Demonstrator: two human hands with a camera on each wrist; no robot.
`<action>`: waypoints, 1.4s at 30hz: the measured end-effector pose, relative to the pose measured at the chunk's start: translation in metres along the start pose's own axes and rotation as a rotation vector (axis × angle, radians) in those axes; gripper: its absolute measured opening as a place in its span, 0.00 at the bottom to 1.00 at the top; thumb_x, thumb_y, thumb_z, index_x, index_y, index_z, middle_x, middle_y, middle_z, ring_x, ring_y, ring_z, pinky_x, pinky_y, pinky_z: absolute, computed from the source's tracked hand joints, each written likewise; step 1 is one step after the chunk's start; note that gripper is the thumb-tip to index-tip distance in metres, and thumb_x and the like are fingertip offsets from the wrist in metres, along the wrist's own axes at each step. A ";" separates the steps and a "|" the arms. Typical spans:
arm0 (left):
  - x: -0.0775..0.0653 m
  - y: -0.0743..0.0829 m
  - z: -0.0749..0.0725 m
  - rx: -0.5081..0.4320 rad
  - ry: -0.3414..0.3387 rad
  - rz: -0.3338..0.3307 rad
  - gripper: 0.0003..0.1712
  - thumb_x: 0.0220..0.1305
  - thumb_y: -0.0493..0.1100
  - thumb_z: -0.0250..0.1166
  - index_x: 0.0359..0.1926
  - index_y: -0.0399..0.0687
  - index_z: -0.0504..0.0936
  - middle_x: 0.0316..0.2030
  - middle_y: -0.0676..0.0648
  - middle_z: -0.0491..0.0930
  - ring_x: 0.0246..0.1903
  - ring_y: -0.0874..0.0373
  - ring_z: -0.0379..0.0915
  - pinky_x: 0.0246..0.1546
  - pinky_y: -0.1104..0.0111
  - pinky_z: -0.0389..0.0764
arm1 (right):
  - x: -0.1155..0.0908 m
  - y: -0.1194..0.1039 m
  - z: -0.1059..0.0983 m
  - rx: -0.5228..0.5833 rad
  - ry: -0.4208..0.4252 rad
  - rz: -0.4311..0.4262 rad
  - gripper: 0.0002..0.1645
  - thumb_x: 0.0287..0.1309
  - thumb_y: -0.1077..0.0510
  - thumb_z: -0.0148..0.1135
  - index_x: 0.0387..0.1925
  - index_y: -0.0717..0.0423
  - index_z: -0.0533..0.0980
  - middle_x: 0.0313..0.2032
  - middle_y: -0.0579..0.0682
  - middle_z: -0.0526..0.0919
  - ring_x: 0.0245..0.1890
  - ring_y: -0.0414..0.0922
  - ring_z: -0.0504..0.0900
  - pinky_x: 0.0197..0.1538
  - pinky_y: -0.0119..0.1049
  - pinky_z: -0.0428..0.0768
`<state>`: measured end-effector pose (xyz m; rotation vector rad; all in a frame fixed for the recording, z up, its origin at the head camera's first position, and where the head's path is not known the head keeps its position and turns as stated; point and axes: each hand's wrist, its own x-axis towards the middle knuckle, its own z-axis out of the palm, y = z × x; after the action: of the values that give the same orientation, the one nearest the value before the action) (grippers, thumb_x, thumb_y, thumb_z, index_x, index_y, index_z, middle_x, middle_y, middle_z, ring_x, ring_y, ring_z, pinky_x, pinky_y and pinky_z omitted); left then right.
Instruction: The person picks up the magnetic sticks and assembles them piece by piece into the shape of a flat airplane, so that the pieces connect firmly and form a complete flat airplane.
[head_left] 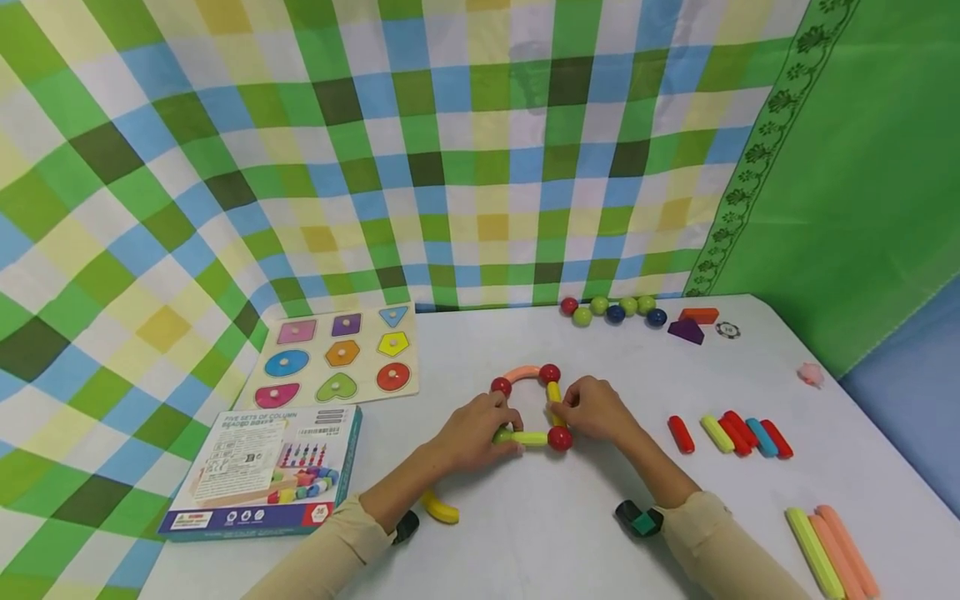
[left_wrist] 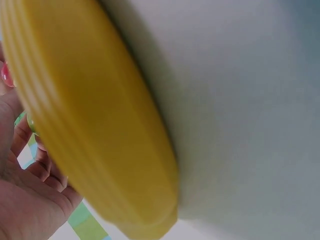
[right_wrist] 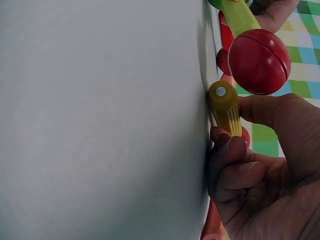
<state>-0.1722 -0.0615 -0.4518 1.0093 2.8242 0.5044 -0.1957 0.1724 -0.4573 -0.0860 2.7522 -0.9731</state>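
My left hand [head_left: 474, 431] pinches a green ball [head_left: 502, 435] at one end of a lime-green magnetic rod [head_left: 531, 438]. A red ball [right_wrist: 260, 62] sits on that rod's other end. My right hand [head_left: 596, 408] pinches a straight yellow rod [right_wrist: 229, 112] between thumb and fingers; its bare end with a silver magnet shows in the right wrist view, apart from the red ball. The yellow rod's far end meets another red ball [head_left: 550, 373]. From there a curved coral rod [head_left: 522, 372] runs to a third red ball [head_left: 501, 385], partly behind my left hand.
A curved yellow piece [head_left: 441, 508] lies beside my left wrist. Leftward are a boxed toy [head_left: 262, 467] and a shape puzzle board [head_left: 300, 342]. Loose balls [head_left: 615, 314] stand at the back; short rods [head_left: 738, 433] and longer rods [head_left: 832, 550] lie on the right.
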 end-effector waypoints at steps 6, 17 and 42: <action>0.000 -0.001 0.000 0.001 0.011 0.012 0.14 0.54 0.57 0.70 0.40 0.62 0.83 0.32 0.57 0.67 0.34 0.65 0.61 0.29 0.75 0.66 | 0.004 -0.001 0.000 0.008 0.022 -0.029 0.15 0.56 0.49 0.65 0.21 0.53 0.78 0.18 0.48 0.75 0.21 0.44 0.72 0.25 0.33 0.71; 0.001 -0.002 0.000 -0.006 0.002 0.013 0.14 0.53 0.58 0.70 0.40 0.63 0.83 0.33 0.57 0.68 0.36 0.64 0.62 0.33 0.74 0.69 | 0.006 -0.005 0.000 0.072 0.023 -0.029 0.16 0.59 0.48 0.62 0.22 0.55 0.79 0.20 0.49 0.76 0.23 0.45 0.72 0.27 0.34 0.70; -0.003 -0.007 -0.005 -0.070 0.052 -0.012 0.20 0.52 0.55 0.72 0.46 0.61 0.80 0.39 0.57 0.72 0.40 0.65 0.65 0.38 0.72 0.73 | 0.000 0.002 0.004 0.099 0.013 0.047 0.16 0.60 0.48 0.61 0.29 0.57 0.80 0.22 0.50 0.76 0.19 0.44 0.74 0.22 0.32 0.72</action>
<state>-0.1746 -0.0698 -0.4499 0.9805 2.8338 0.6331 -0.1946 0.1719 -0.4618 0.0009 2.6989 -1.0994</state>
